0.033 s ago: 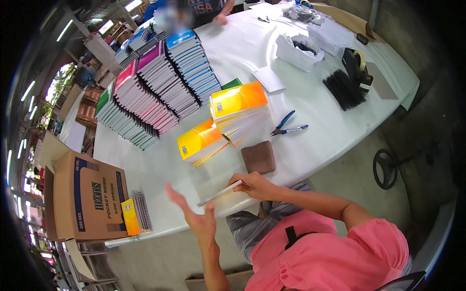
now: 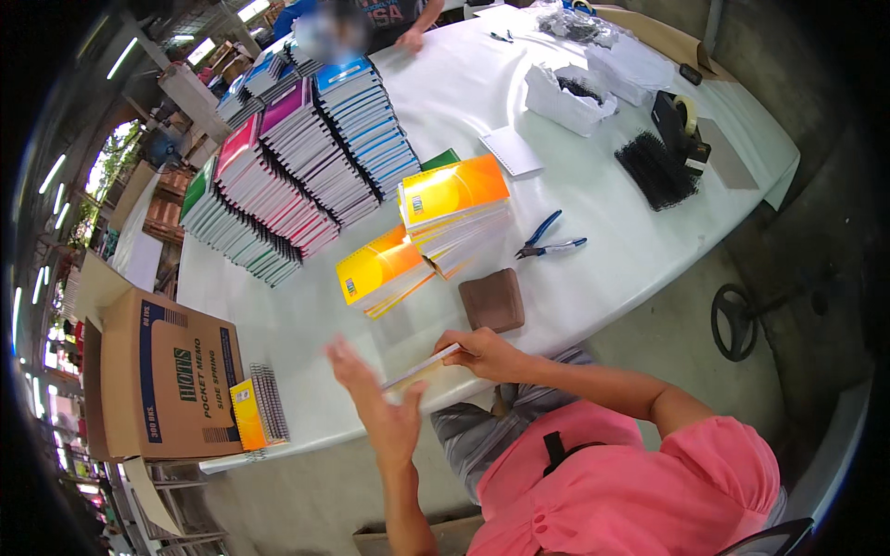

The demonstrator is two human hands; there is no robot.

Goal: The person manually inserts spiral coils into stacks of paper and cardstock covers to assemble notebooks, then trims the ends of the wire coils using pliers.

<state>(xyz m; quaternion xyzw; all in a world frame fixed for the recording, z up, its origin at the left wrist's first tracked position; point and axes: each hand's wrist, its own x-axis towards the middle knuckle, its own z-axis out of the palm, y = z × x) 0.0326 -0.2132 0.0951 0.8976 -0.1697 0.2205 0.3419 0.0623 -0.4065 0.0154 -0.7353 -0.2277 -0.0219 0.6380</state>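
My right hand (image 2: pixel 491 355) pinches the end of a thin memo notebook (image 2: pixel 417 368), seen nearly edge-on above the table's near edge. My left hand (image 2: pixel 382 403) is raised at the notebook's other end, fingers stretched and thumb apart, a little blurred. Whether its thumb touches the notebook I cannot tell. Just beyond my right hand lies a brown rectangular block (image 2: pixel 491 301). Two piles of yellow-orange spiral notebooks, a taller pile (image 2: pixel 456 192) and a lower pile (image 2: pixel 382 269), stand farther off. Blue-handled cutting pliers (image 2: pixel 561 246) rest with handles apart, right of the piles.
Tall stacks of green (image 2: pixel 246 227), red (image 2: pixel 278 190), purple (image 2: pixel 320 157) and blue notebooks (image 2: pixel 366 120) fill the back left. A cardboard box (image 2: pixel 171 375) stands left, beside small yellow notebooks (image 2: pixel 247 414). Black binding coils (image 2: pixel 656 171) and a tape dispenser (image 2: pixel 684 125) lie right. Another person's hand (image 2: pixel 410 40) is across the table.
My left hand has shifted slightly right, its thumb closer along the notebook. My right hand keeps its pinch in nearly the same place.
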